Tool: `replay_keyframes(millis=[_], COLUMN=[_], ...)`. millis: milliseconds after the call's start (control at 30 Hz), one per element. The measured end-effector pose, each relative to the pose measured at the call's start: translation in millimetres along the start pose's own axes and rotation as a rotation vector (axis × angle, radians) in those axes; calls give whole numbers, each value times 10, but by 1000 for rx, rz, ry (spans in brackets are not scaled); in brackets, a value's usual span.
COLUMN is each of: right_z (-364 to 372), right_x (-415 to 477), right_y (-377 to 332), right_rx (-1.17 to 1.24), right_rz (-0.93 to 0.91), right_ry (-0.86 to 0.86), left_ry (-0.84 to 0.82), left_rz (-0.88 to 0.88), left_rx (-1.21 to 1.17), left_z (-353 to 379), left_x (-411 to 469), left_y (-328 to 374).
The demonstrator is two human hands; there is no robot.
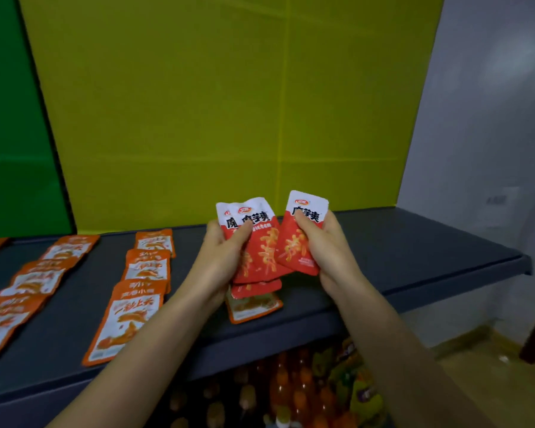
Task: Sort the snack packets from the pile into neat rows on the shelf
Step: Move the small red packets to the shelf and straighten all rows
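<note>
left hand (221,257) clamped on fanned red packets (260,242) | right hand (325,245) pinching single packet (303,233), held upright, beside them | shelf (399,251) bare rightward, nearer right hand | orange rows (142,273) laid left

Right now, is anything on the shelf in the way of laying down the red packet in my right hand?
Nothing visible on the shelf right of your right hand. Beneath the left hand and its red packets, though, an orange packet lies flat.
</note>
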State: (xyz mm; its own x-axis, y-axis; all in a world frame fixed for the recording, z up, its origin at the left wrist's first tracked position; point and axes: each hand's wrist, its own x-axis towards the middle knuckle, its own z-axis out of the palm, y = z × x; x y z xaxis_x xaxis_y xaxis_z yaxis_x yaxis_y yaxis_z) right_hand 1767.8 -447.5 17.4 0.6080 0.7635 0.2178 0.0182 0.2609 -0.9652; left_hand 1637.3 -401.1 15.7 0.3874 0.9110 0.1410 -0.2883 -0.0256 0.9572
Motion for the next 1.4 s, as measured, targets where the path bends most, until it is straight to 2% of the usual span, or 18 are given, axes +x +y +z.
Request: replay_keyframes(millis=[133, 333, 467, 600, 933, 1033, 1100, 1133, 1200, 1267, 1400], right_z=[-213, -406, -352, -304, -348, -353, -313, -282, -248, -260, -281], right_x=[631, 1413, 1751, 1833, 1898, 1829, 1749, 1689, 1486, 1296, 1225], right_y=[84, 513, 740, 758, 743, 644, 496, 413, 236, 183, 301], right_rx=[-155, -501, -714, -972, -1240, -1174, -957, -810, -544, -441, -287], right_rz=[8, 188, 121, 54, -65, -137, -226, -253, -205, -163, -116], right_ry=[-76, -223, -290, -272, -270, -249, -288, -362, -585, -728, -732], left_ry=[166, 227, 273, 334, 378, 390, 389, 387, 375, 355, 270], left_rz=[-49, -127, -150, -123, -121, -114, -114, -115, -112, -113, -139], left_rx=[-7, 34, 85, 156, 248, 229, 220, 220, 221, 212, 197], left_z=[-99, -146, -46, 69, 280, 373, 444, 481, 532, 574, 652], left_x=[238, 460, 548, 598, 580, 550, 524, 510, 500, 498, 508], left_y=[82, 59, -3, -23, -91, -104, -105, -107, -118, -125, -99])
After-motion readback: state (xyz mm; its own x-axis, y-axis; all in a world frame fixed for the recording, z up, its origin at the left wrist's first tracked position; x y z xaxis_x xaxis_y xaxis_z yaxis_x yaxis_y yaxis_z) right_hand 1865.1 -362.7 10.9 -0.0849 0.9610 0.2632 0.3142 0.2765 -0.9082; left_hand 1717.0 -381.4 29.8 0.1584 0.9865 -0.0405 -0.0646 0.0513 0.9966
